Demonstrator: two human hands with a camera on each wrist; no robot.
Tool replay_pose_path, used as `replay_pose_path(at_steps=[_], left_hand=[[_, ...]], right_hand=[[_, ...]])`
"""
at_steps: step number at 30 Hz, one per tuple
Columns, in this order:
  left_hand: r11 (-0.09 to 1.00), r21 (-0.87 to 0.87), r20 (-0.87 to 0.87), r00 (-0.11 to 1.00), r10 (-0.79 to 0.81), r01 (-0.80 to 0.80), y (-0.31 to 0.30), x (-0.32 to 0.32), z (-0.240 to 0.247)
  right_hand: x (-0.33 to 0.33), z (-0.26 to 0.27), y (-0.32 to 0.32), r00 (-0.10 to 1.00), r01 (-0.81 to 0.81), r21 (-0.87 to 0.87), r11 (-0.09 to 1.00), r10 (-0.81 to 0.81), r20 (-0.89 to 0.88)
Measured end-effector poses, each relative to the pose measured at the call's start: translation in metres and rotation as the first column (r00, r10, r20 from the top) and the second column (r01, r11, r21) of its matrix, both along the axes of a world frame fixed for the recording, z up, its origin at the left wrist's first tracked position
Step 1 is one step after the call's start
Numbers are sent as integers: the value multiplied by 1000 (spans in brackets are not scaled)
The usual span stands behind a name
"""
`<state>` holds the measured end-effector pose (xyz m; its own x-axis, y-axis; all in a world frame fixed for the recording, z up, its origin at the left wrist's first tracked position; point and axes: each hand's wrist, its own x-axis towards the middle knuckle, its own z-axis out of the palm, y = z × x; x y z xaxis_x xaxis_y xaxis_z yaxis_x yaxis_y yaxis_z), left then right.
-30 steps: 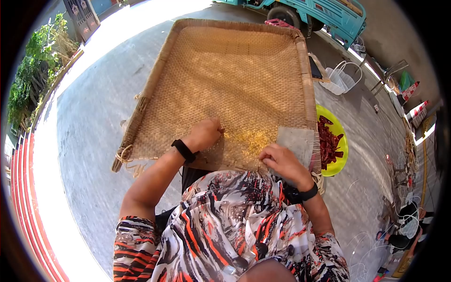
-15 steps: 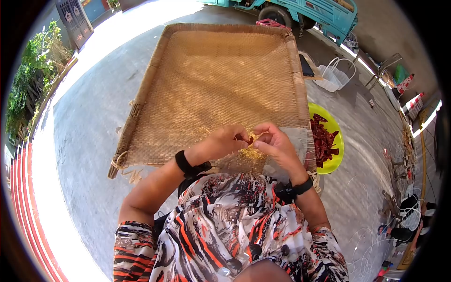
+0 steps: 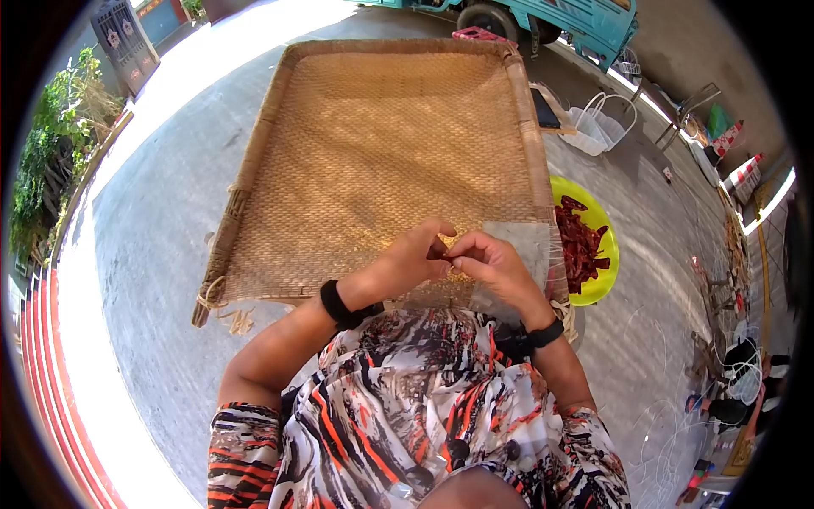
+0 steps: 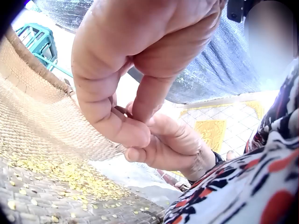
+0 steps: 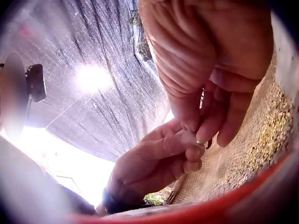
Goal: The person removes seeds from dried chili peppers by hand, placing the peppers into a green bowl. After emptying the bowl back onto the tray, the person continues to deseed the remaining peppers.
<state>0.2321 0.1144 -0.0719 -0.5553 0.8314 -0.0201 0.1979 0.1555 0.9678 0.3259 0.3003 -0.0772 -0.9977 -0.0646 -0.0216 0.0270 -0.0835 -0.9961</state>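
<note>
In the head view the left hand (image 3: pixel 411 261) and right hand (image 3: pixel 498 270) meet fingertip to fingertip above a woven tray (image 3: pixel 252 157). Between them they pinch a small dark red piece (image 5: pixel 209 143), mostly hidden by the fingers; a tiny pale bit (image 5: pixel 199 141) shows at the fingertips in the right wrist view. Below the hands, yellow seeds (image 4: pixel 70 175) lie scattered on the weave. Right of the tray, a lime-green bowl (image 3: pixel 609 278) holds dark red dried peppers (image 3: pixel 579 246).
A greyish sheet (image 3: pixel 530 244) lies at the tray's near right corner. Beyond the tray stand a turquoise vehicle (image 3: pixel 577 25) and, at right, a white basket (image 3: pixel 593 131). A dark flat object (image 3: pixel 544 110) lies beside the tray's right edge.
Both hands, apart over the tray a second ago, have come together above the seeds with the red piece. Over the last half second they stay together, and their fingers have shifted slightly.
</note>
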Motion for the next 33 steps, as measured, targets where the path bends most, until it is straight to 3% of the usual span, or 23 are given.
replay_pose_path(at_steps=[4, 6, 8, 10, 11, 13, 14, 16, 18, 20, 21, 22, 23, 24, 27, 30, 31, 33], left_hand=[[1000, 13, 44, 999, -1, 0, -9, -2, -6], [996, -81, -64, 997, 38, -43, -17, -6, -4], [981, -181, -149, 988, 49, -76, -24, -11, -2], [952, -287, -209, 977, 43, -104, -33, -16, -1], [980, -180, -300, 953, 32, -90, -42, -29, -35], [925, -365, -347, 937, -31, -104, -48, -26, -25], [884, -453, -366, 929, -65, -117, -50, -25, -21], [891, -445, -452, 881, -141, -86, -58, -22, -26], [887, -460, -447, 873, -195, -38, -59, -20, -25], [873, -486, -351, 910, -222, 25, -59, -19, -18], [881, -471, -345, 912, -221, 35, -59, -20, -21], [889, -456, -338, 916, -214, 39, -59, -22, -27], [896, -442, -332, 921, -203, 38, -60, -23, -32], [893, -450, -337, 922, -190, 19, -61, -22, -35], [883, -467, -373, 915, -151, -44, -59, -19, -43], [897, -432, -507, 848, -156, -94, -59, -17, -51], [888, -454, -385, 914, -127, -68, -57, -16, -44], [872, -485, -377, 917, -132, -74, -56, -12, -36]], right_hand=[[7, 6, 22, 972, 230, 102, 968, -223, -71], [16, 21, 46, 907, 421, 336, 842, -381, -182], [26, 33, 71, 769, 639, 460, 617, -495, -405], [35, 29, 108, 719, 684, 585, 436, -534, -444], [44, 23, 125, 705, 689, 648, 324, -507, -496], [66, 4, 160, 686, 678, 730, 88, -432, -585], [77, -7, 183, 671, 659, 750, 51, -490, -557], [100, -35, 229, 624, 613, 790, -16, -602, -497], [123, -72, 249, 368, 613, 786, -81, -851, -375], [155, -156, 298, 222, 659, 748, -80, -929, -295], [156, -133, 264, 110, 769, 628, 119, -993, 53], [153, -100, 222, 60, 867, 429, 253, -909, 413], [164, -120, 225, 242, 924, 126, 362, -805, 542], [170, -141, 225, 444, 888, -195, 416, -665, 601], [152, -196, 224, 715, 699, -484, 527, -516, 472], [137, -174, 204, 573, 819, -401, 411, -543, 613], [137, -167, 198, 551, 834, -386, 393, -602, 577], [140, -168, 206, 542, 840, -402, 365, -603, 585]])
